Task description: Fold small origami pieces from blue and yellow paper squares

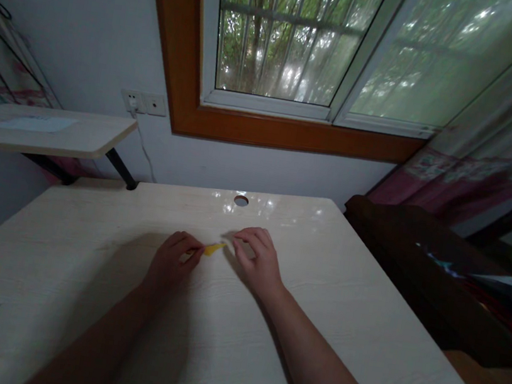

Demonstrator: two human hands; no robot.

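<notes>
A small yellow piece (213,249), thin and pointed like folded paper, is pinched between the thumb and fingertips of my left hand (176,258). Its tip points right, just above the desk top. My right hand (258,258) is a short gap away from that tip, thumb and fingers curved and apart, with nothing visible between them. Part of the yellow piece is hidden by my left fingers, and its exact kind is too small to make out.
Both forearms reach over a pale wooden desk (334,343) with a round cable hole (241,201) near its back edge. A raised shelf (86,144) bearing a paper sheet (37,123) stands at the back left. Dark furniture (399,257) adjoins the right side, beneath a curtain (469,165).
</notes>
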